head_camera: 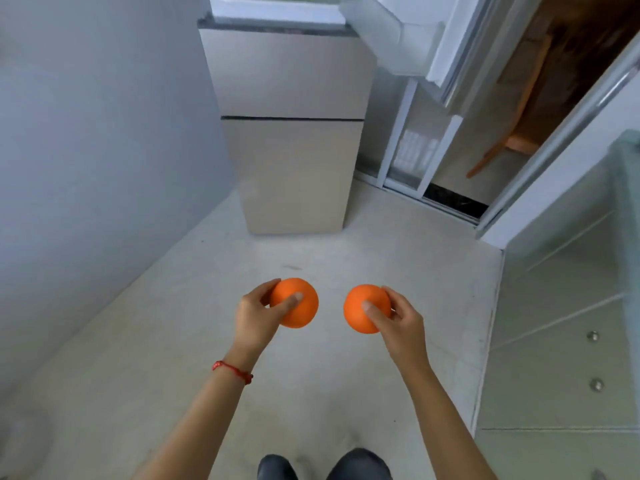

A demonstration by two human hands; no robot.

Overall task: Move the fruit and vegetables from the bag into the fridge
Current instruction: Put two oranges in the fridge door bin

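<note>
My left hand (258,315) grips one orange (301,306), thumb on top and fingers behind it. My right hand (398,318) grips a second orange (362,306) the same way. Both oranges are held at waist height over the pale floor, a short gap between them. The fridge (287,133) stands ahead against the wall, a beige unit whose two lower doors are closed. Its top door (408,39) is swung open to the right, showing white door shelves. The bag is not in view.
A grey wall (86,150) runs along the left. A sliding glass door frame (415,161) and a dark doorway with an orange chair (512,140) lie right of the fridge. A glass panel with metal studs (571,323) stands at the right. My feet (325,465) show at the bottom.
</note>
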